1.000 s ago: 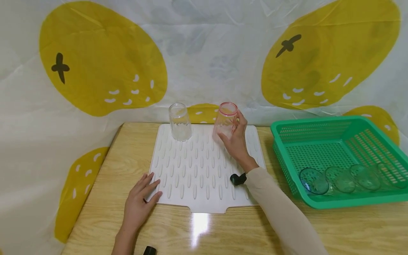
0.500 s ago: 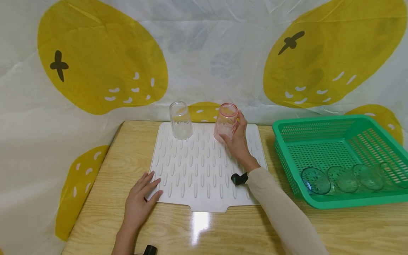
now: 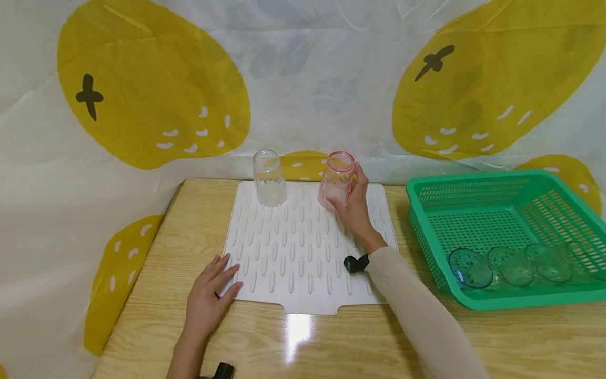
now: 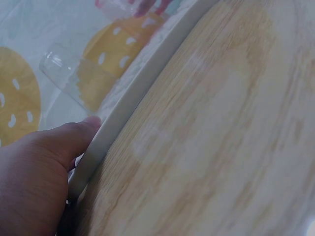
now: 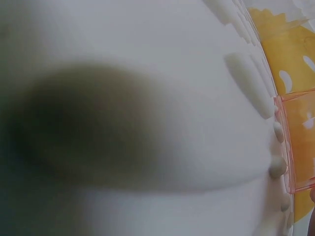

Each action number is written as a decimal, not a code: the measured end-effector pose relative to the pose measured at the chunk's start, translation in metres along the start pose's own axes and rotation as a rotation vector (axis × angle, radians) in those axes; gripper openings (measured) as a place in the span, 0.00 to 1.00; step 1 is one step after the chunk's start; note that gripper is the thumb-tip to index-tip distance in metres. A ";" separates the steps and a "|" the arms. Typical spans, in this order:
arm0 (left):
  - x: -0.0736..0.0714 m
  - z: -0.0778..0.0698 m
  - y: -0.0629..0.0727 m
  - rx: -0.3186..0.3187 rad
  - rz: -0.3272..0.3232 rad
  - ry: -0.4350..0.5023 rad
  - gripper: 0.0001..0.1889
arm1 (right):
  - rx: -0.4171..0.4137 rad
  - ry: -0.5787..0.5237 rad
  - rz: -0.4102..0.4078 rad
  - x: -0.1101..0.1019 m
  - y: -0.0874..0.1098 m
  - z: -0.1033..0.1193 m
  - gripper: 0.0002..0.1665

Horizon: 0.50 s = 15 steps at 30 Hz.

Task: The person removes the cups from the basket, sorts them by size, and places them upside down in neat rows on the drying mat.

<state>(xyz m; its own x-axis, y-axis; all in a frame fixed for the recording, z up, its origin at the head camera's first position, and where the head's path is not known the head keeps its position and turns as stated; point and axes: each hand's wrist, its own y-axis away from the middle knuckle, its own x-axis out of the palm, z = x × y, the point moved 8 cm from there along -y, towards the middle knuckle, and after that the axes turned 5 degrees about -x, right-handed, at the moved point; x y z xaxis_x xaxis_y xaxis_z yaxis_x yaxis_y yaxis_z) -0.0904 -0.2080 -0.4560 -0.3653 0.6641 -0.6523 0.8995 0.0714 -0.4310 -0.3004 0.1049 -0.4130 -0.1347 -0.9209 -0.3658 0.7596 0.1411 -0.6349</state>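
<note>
A pink-tinted glass (image 3: 337,181) stands upside down near the far edge of a white ribbed drying mat (image 3: 291,242). My right hand (image 3: 356,213) grips it from the right, thumb at the near side. In the right wrist view, the pink glass (image 5: 302,142) meets the mat at the far right. A clear glass (image 3: 271,181), also upside down, stands to its left on the mat. My left hand (image 3: 208,297) rests at the mat's near left corner, fingers spread. In the left wrist view, the thumb of my left hand (image 4: 37,172) touches the mat's raised edge (image 4: 133,93).
A green plastic basket (image 3: 530,302) stands on the wooden table (image 3: 165,263) to the right of the mat. Several glasses (image 3: 470,268) lie along its near side. A fabric backdrop (image 3: 317,68) with yellow fruit prints hangs behind the table's far edge.
</note>
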 end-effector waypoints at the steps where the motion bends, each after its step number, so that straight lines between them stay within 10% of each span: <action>1: 0.000 0.000 0.000 0.001 0.001 0.001 0.22 | -0.002 -0.002 0.001 0.000 0.000 0.000 0.60; 15: -0.001 -0.002 0.000 -0.004 0.008 0.000 0.22 | 0.158 0.032 0.046 0.000 0.004 -0.010 0.62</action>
<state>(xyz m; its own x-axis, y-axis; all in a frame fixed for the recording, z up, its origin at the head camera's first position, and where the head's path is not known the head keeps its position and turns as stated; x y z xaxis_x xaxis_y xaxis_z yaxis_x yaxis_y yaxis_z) -0.0897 -0.2070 -0.4541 -0.3577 0.6649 -0.6557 0.9035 0.0689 -0.4231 -0.3035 0.1087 -0.4227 -0.1161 -0.9024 -0.4149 0.8554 0.1215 -0.5035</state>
